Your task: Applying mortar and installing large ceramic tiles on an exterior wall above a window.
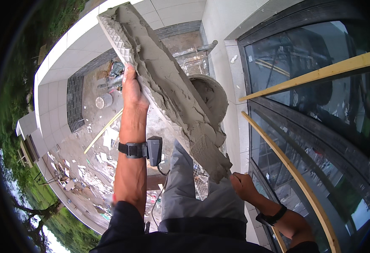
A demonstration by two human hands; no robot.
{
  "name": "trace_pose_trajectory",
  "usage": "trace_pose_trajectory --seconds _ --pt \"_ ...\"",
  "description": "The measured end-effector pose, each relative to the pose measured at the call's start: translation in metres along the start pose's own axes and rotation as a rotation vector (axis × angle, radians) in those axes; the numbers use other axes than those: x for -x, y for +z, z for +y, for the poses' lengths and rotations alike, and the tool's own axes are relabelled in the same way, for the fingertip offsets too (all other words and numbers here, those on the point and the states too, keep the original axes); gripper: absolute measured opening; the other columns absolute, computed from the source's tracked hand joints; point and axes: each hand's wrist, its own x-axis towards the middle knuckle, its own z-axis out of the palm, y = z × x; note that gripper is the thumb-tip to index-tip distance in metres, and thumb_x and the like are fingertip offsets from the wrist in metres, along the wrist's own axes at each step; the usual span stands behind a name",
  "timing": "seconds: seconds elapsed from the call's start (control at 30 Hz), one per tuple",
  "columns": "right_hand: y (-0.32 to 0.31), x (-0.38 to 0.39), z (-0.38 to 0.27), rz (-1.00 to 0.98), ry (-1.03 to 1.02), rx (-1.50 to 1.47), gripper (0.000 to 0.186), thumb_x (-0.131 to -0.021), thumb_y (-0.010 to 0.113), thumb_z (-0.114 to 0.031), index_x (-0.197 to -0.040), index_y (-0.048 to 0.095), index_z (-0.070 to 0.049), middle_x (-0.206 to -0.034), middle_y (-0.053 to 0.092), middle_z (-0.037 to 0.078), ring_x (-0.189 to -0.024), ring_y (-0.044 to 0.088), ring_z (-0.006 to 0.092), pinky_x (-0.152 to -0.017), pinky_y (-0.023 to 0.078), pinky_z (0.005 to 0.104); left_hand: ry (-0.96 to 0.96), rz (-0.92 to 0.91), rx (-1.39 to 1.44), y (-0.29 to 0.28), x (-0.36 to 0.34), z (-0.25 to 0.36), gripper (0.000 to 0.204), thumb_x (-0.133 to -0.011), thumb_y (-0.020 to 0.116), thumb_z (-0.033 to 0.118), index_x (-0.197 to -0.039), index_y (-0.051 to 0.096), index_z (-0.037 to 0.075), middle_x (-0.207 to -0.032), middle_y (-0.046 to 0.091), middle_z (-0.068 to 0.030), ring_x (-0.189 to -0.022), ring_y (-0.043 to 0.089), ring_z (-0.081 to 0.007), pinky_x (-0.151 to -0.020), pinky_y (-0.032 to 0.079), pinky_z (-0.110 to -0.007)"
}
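A long, narrow tile point(116, 40) slants across the middle, its upper face thickly coated with grey wet mortar point(168, 80). A ridged pattern shows along its bare left edge. My left hand point(134, 90) is closed on that left edge, with its fingers mostly hidden beneath the tile. At the tile's lower right end, my right hand point(243, 185) is closed round the handle of a trowel, whose mortar-smeared blade point(212, 160) lies against the coating. The fist hides most of the handle. Just behind the tile stands a bucket point(223, 99) with grey mortar inside, partly covered by the tile.
Wooden battens point(315, 74) lean across the dark-framed windows point(303, 55) on my right. A white bucket point(104, 101) and scattered debris point(92, 181) lie on the ground below left. A pale tiled parapet point(52, 95) curves along the left, and a metal pipe point(195, 49) lies beyond the tile.
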Motion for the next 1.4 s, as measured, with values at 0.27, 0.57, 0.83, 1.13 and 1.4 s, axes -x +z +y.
trace_pose_trajectory --seconds 0.27,0.57,0.83,1.13,1.4 --pt "-0.032 0.02 0.01 0.126 -0.157 -0.022 0.034 -0.09 0.052 -0.027 -0.071 0.052 0.001 -0.058 0.05 0.017 -0.053 0.051 0.0231 -0.053 0.039 0.0374 0.049 0.072 0.094 -0.004 -0.001 0.019 0.045 -0.102 0.036 0.038 -0.132 0.049 0.006 -0.126 0.057 -0.0115 -0.114 0.056 -0.0288 -0.099 0.045 -0.044" --pt "-0.023 -0.02 0.01 0.111 -0.158 -0.092 0.033 -0.09 0.054 -0.027 -0.071 0.052 0.001 -0.056 0.048 0.016 -0.05 0.051 0.0244 -0.05 0.038 0.0381 0.009 0.093 0.191 -0.002 0.003 0.014 0.048 -0.102 0.036 0.04 -0.134 0.047 0.006 -0.132 0.053 -0.0114 -0.119 0.052 -0.0294 -0.103 0.04 -0.045" --pt "-0.114 0.023 -0.061 0.193 -0.472 0.813 0.028 -0.082 0.066 -0.028 -0.076 0.057 -0.003 -0.066 0.057 0.014 -0.058 0.06 0.0335 -0.054 0.047 0.042 -0.016 0.074 0.073 -0.034 -0.004 0.015 0.048 -0.102 0.038 0.038 -0.135 0.045 0.005 -0.129 0.055 -0.0125 -0.117 0.054 -0.028 -0.102 0.043 -0.043" --pt "-0.144 -0.039 -0.141 0.271 -0.845 1.411 0.029 -0.072 0.073 -0.027 -0.071 0.048 -0.011 -0.065 0.049 0.005 -0.061 0.06 0.0212 -0.056 0.051 0.0354 -0.217 -0.057 0.091 -0.012 0.029 -0.012 0.037 -0.101 0.042 0.025 -0.134 0.045 0.006 -0.123 0.058 -0.0102 -0.107 0.06 -0.0221 -0.092 0.052 -0.038" --pt "-0.166 -0.073 -0.202 0.208 -0.888 1.519 0.031 -0.07 0.075 -0.023 -0.073 0.048 -0.008 -0.069 0.05 0.007 -0.063 0.058 0.0237 -0.059 0.048 0.0363 -0.369 -0.147 0.032 -0.003 0.068 -0.035 0.036 -0.099 0.049 0.026 -0.128 0.051 0.005 -0.117 0.062 -0.0079 -0.101 0.061 -0.0172 -0.088 0.052 -0.033"
